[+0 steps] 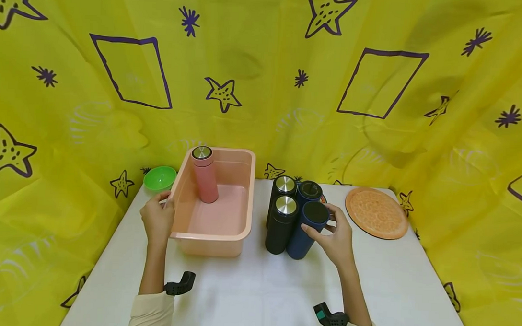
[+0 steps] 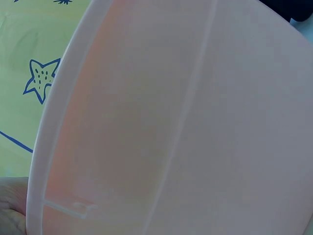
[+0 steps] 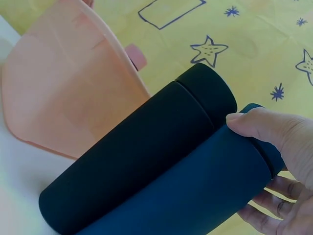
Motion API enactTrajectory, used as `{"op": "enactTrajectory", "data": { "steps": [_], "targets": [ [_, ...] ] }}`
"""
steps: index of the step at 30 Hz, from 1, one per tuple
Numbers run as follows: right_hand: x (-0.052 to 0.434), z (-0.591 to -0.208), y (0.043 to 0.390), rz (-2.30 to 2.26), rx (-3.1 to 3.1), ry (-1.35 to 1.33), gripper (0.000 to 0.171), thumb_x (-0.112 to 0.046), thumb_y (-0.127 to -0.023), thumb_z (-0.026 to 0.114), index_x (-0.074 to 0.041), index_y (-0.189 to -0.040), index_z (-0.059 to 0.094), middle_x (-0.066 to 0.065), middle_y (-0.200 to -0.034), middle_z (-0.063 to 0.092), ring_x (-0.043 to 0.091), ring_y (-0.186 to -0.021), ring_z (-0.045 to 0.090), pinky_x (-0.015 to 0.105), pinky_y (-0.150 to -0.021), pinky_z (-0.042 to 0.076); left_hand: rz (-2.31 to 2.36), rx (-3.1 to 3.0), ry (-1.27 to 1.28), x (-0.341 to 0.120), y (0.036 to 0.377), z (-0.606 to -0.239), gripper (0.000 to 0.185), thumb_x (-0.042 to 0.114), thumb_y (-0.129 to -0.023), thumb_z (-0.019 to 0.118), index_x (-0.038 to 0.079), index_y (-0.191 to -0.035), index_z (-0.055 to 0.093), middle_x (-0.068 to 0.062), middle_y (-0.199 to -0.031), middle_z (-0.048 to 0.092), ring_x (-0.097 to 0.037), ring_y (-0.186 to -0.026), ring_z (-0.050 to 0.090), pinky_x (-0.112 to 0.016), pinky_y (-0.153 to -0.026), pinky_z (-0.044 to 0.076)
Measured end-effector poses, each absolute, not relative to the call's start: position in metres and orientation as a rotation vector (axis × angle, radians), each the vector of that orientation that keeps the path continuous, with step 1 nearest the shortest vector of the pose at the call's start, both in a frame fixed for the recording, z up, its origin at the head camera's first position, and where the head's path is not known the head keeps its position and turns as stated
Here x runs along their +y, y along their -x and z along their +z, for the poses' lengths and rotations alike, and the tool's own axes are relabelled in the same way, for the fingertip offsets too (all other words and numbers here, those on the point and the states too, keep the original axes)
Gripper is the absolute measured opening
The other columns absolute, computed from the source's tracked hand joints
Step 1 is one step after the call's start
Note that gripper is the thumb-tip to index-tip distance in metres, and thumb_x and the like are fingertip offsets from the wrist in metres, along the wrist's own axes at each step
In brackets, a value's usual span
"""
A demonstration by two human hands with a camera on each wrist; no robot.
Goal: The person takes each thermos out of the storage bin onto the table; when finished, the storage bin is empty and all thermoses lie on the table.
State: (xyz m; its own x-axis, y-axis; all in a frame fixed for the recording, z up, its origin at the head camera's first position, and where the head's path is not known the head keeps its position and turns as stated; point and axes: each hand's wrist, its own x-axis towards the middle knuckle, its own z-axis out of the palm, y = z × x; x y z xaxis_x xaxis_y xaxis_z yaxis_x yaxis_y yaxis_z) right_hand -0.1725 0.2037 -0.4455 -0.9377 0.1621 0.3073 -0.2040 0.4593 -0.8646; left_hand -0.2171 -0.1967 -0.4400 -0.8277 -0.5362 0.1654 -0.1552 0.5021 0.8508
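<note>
On the left, my left hand [image 1: 157,219] grips the near-left rim of a peach plastic basin [image 1: 250,201]. Inside the basin a pink thermos flask [image 1: 207,182] with a silver-topped lid stands upright. My right hand [image 1: 339,240] holds the front blue thermos flask [image 1: 300,237] near its lid, thumb on one side and fingers on the other. That flask stands close against a black flask [image 1: 277,235] with a silver top. Behind these are another black flask [image 1: 275,194] and a second dark blue flask [image 1: 303,193]. The right wrist view shows the thumb [image 3: 254,122] against the blue flask.
A green bowl [image 1: 159,178] sits at the back left, beyond the basin. Toward the back right lies a round pizza-patterned board [image 1: 376,213]. Partly hidden behind the flasks is a small orange-edged item [image 1: 323,199]. Yellow patterned curtains [image 1: 263,86] surround the white table [image 1: 247,301].
</note>
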Motion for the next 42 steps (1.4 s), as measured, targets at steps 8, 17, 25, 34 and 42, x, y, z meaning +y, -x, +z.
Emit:
{"op": "enactTrajectory", "data": {
  "steps": [8, 17, 25, 34, 42],
  "targets": [
    [0.2020, -0.4492, 0.1743, 1.449, -2.397, -0.013, 0.073, -0.006, -0.071, 0.085, 0.000, -0.135, 0.050, 0.015, -0.126, 0.058, 0.020, -0.106, 0.052, 0.021, -0.083, 0.050, -1.287, -2.338, -0.571, -0.1955, 0.2170, -0.4384, 0.028, 0.010, -0.094, 0.059, -0.001, -0.118, 0.068, -0.025, -0.115, 0.068, -0.036, -0.093, 0.070, -0.022, -0.060, 0.046],
    [0.2046, -0.4494, 0.1740, 1.461, -2.434, -0.062, 0.072, -0.018, -0.074, 0.085, -0.005, -0.135, 0.048, 0.010, -0.126, 0.058, 0.022, -0.107, 0.055, 0.042, -0.091, 0.052, -1.271, -2.330, -0.563, -0.1946, 0.2156, -0.4385, 0.028, 0.009, -0.094, 0.058, -0.002, -0.117, 0.068, -0.026, -0.114, 0.068, -0.037, -0.094, 0.070, -0.038, -0.069, 0.054],
    [0.2051, -0.4539, 0.1727, 1.477, -2.433, -0.054, 0.073, -0.019, -0.076, 0.084, -0.006, -0.138, 0.047, 0.011, -0.128, 0.058, 0.024, -0.110, 0.055, 0.044, -0.095, 0.051, -1.259, -2.330, -0.564, -0.1958, 0.2167, -0.4391, 0.028, 0.009, -0.094, 0.059, -0.002, -0.117, 0.068, -0.027, -0.112, 0.069, -0.037, -0.092, 0.070, -0.031, -0.065, 0.051],
    [0.2050, -0.4548, 0.1710, 1.503, -2.423, -0.055, 0.075, -0.019, -0.076, 0.084, -0.006, -0.139, 0.046, 0.013, -0.130, 0.057, 0.027, -0.112, 0.055, 0.052, -0.096, 0.050, -1.288, -2.338, -0.576, -0.1968, 0.2180, -0.4398, 0.029, 0.011, -0.094, 0.058, -0.001, -0.119, 0.067, -0.025, -0.115, 0.068, -0.036, -0.095, 0.070, -0.031, -0.066, 0.053],
    [0.2047, -0.4538, 0.1708, 1.497, -2.424, -0.053, 0.077, -0.019, -0.076, 0.084, -0.006, -0.141, 0.045, 0.013, -0.128, 0.058, 0.025, -0.112, 0.056, 0.051, -0.096, 0.050, -1.297, -2.341, -0.576, -0.1956, 0.2171, -0.4370, 0.029, 0.010, -0.095, 0.058, -0.001, -0.120, 0.067, -0.024, -0.117, 0.068, -0.035, -0.097, 0.069, -0.031, -0.067, 0.052]
  ]
}}
